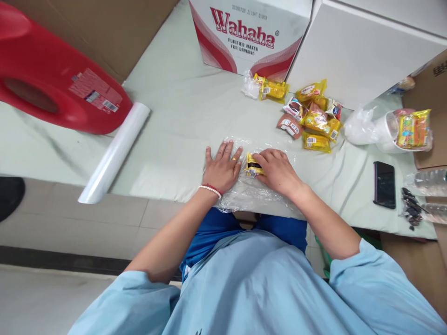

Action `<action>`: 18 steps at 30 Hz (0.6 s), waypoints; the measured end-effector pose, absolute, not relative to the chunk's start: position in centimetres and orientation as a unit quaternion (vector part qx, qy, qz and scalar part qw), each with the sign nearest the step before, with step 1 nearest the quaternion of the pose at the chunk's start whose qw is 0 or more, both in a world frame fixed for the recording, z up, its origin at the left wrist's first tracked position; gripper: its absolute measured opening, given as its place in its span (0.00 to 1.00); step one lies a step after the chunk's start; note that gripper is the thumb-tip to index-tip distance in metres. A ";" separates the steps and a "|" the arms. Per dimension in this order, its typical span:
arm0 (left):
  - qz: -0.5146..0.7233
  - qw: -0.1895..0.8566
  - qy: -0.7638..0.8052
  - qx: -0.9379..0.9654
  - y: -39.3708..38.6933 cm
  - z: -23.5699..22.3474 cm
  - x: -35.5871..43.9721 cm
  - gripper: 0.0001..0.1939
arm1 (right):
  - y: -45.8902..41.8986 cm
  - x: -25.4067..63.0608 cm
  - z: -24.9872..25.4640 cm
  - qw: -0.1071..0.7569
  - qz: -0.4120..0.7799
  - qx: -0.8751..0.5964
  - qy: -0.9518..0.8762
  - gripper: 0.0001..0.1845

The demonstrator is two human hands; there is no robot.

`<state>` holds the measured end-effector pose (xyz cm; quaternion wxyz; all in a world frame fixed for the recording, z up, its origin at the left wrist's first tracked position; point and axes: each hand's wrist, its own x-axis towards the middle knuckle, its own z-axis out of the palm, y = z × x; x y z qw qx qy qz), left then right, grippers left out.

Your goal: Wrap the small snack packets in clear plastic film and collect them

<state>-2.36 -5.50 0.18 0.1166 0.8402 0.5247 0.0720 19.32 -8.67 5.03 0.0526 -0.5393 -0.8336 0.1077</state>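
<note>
My left hand lies flat with fingers spread on a sheet of clear plastic wrap at the table's front edge. My right hand rests on the same sheet, its fingers curled over a small yellow snack packet that lies between both hands. The wrap hangs slightly over the table edge. A pile of yellow and brown snack packets sits further back to the right.
A roll of clear wrap lies at the left, beside a red jug. A Wahaha water carton and a white box stand at the back. A phone, keys, bagged snacks are at the right.
</note>
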 end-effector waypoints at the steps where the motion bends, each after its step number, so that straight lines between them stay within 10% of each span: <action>1: 0.072 0.116 0.525 0.840 -5.5 0.2 -2.4 0.30 | -8.7 19.4 5.1 0.051 0.105 -0.537 -0.836 0.31; 18: 0.069 0.123 0.519 0.843 -5.5 0.3 -2.4 0.30 | -9.7 18.5 3.6 0.096 0.184 -0.517 -0.831 0.38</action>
